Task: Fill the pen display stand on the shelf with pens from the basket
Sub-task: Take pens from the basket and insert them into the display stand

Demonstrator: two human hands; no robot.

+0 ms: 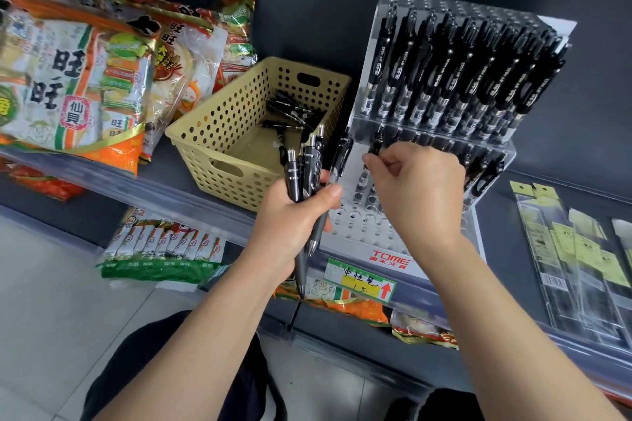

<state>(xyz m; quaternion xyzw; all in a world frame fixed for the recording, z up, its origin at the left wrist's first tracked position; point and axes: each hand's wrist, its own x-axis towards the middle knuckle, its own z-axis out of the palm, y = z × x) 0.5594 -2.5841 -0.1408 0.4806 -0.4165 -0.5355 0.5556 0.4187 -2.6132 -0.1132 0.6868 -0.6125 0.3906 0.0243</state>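
Observation:
A clear acrylic pen display stand (359,225) sits on the dark shelf, its upper tier packed with black pens (455,79) and its lower tier partly filled on the right. My left hand (294,212) grips a bundle of several black pens (306,167) in front of the stand's left side. My right hand (417,181) pinches the top of one black pen (376,143) standing at the lower tier's left part. A beige perforated basket (219,133) to the left of the stand holds several more black pens (290,109).
Large snack bags (75,72) fill the shelf left of the basket. Packaged stationery (574,249) lies on the shelf to the right. A price label (362,280) hangs on the shelf edge, with more snack packs (164,249) on the lower shelf.

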